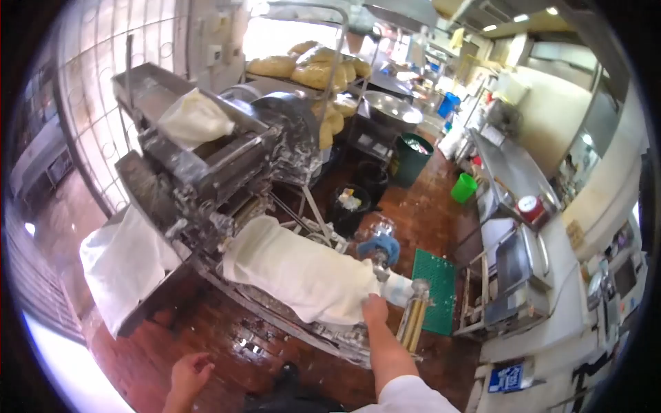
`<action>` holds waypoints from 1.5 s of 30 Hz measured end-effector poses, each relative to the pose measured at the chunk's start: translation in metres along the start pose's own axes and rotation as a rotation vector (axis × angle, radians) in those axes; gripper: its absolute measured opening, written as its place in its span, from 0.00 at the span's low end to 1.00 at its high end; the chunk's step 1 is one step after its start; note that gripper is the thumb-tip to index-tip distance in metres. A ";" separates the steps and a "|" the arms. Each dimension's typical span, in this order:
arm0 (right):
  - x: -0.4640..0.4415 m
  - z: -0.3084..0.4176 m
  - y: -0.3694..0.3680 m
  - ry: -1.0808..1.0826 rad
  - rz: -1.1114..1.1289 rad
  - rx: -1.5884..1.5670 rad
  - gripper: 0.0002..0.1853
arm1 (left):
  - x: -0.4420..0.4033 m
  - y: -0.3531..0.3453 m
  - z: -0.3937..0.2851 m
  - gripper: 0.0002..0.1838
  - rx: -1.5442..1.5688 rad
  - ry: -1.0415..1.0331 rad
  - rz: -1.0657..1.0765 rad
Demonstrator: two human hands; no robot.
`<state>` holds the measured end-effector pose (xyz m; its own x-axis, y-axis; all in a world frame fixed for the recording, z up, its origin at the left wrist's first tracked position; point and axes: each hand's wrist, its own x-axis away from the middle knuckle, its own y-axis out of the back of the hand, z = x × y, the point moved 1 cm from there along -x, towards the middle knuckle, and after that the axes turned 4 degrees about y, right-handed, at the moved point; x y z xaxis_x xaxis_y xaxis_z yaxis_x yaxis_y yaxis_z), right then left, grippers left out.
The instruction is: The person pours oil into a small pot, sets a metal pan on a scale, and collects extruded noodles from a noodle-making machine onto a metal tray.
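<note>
A long off-white cloth (303, 268) lies draped over the conveyor that runs out from a large metal machine (213, 172). At the cloth's right end my right hand (375, 310) is closed on its edge, with the arm reaching forward. The exact grip of the fingertips is partly hidden. My left hand (193, 378) hangs low over the floor, apart from the machine, its fingers loosely curled and holding nothing visible. Beside the cloth's right end are a blue piece (381, 248) and brass-coloured rollers (413, 323).
Another white cloth (120, 265) covers a tray at the machine's left, and a pale cloth (196, 122) lies in the top hopper. Full yellowish bags (317, 72) fill a rack behind. A green mat (434, 292), a green bucket (464, 187) and a dark bin (412, 162) stand right.
</note>
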<state>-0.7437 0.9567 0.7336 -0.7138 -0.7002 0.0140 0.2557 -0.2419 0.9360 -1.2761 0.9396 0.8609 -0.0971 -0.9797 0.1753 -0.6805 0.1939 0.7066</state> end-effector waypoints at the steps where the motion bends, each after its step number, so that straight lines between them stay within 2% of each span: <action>1: -0.002 0.000 0.002 -0.042 0.032 -0.042 0.18 | -0.004 -0.009 0.002 0.17 0.016 -0.009 0.054; 3: -0.005 -0.002 0.003 -0.112 0.091 -0.128 0.16 | -0.011 -0.027 -0.004 0.18 0.055 -0.020 0.149; 6: 0.006 0.006 0.023 -0.099 -0.016 -0.221 0.13 | -0.019 -0.029 -0.029 0.26 -0.131 -0.142 0.515; 9: 0.015 0.024 0.041 0.087 -0.249 -0.330 0.11 | -0.044 -0.033 -0.034 0.28 -0.150 -0.133 0.564; 12: 0.024 0.071 0.066 0.330 -0.336 -0.471 0.10 | -0.072 -0.042 -0.035 0.29 -0.057 -0.306 0.290; 14: 0.035 0.122 0.087 0.485 -0.344 -0.621 0.11 | -0.096 -0.046 -0.047 0.39 -0.078 -0.296 0.281; 15: 0.044 0.151 0.103 0.507 -0.260 -0.611 0.11 | -0.108 -0.047 -0.054 0.43 -0.085 -0.284 0.270; 18: 0.088 0.228 0.155 0.820 -0.279 -0.795 0.10 | -0.151 -0.050 -0.072 0.53 -0.078 -0.363 0.104; 21: 0.141 0.270 0.212 1.019 -0.318 -0.883 0.11 | -0.182 -0.037 -0.102 0.52 0.052 -0.507 0.006; 22: 0.155 0.275 0.223 1.077 -0.323 -0.901 0.11 | -0.194 -0.037 -0.113 0.49 0.041 -0.503 0.023; 23: 0.165 0.276 0.226 1.044 -0.343 -0.938 0.11 | -0.206 -0.041 -0.116 0.45 0.027 -0.496 0.040; 25: 0.192 0.277 0.231 0.984 -0.381 -1.029 0.11 | -0.224 -0.050 -0.116 0.22 0.152 -0.511 0.322; 26: 0.200 0.271 0.229 0.831 -0.448 -0.868 0.12 | -0.226 -0.050 -0.118 0.17 0.165 -0.511 0.419; 27: 0.201 0.258 0.222 0.691 -0.489 -0.710 0.13 | -0.221 -0.044 -0.129 0.16 0.215 -0.726 0.415; 28: 0.198 0.238 0.198 0.486 -0.442 -0.879 0.14 | -0.227 -0.054 -0.120 0.16 0.366 -0.692 0.389; 29: 0.195 0.211 0.183 0.430 -0.493 -0.616 0.12 | -0.210 -0.035 -0.129 0.15 0.536 -0.565 0.458; 30: 0.198 0.194 0.169 0.254 -0.400 -0.457 0.11 | -0.192 -0.014 -0.139 0.15 0.713 -0.433 0.508; 31: 0.209 0.188 0.156 0.268 -0.358 -0.425 0.11 | -0.193 -0.001 -0.138 0.15 0.414 -0.575 0.353; 32: 0.218 0.191 0.138 0.189 -0.257 -0.365 0.12 | -0.191 0.014 -0.140 0.15 0.619 -0.795 0.320; 33: 0.229 0.191 0.122 0.101 -0.163 -0.281 0.14 | -0.183 0.041 -0.144 0.15 0.583 -0.736 0.386; 35: 0.247 0.192 0.088 0.119 0.036 -0.203 0.19 | -0.180 0.063 -0.130 0.12 0.672 -0.638 0.423; 37: 0.262 0.210 0.064 0.159 0.108 -0.298 0.20 | -0.181 0.099 -0.107 0.11 0.662 -0.598 0.409; 39: 0.270 0.210 0.039 0.170 0.227 -0.364 0.21 | -0.182 0.136 -0.077 0.12 0.603 -0.644 0.351; 40: 0.271 0.203 0.024 0.163 0.310 -0.381 0.22 | -0.178 0.158 -0.063 0.13 0.672 -0.553 0.352; 41: 0.268 0.201 0.015 0.155 0.391 -0.397 0.22 | -0.186 0.174 -0.041 0.13 0.575 -0.497 0.341; 42: 0.269 0.207 0.014 0.178 0.443 -0.403 0.23 | -0.194 0.190 -0.020 0.13 0.532 -0.457 0.237; 44: 0.267 0.193 -0.007 0.272 0.387 -0.354 0.19 | -0.198 0.246 0.007 0.13 0.461 -0.395 0.014; 45: 0.263 0.189 -0.019 0.315 0.347 -0.335 0.17 | -0.203 0.271 0.019 0.12 0.623 -0.266 -0.021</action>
<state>-1.0591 0.9041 0.7858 -0.3356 -0.9305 0.1467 0.6692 -0.1260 0.7323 -1.4546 1.1900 1.0034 -0.2001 -0.9776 -0.0655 -0.9681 0.1870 0.1665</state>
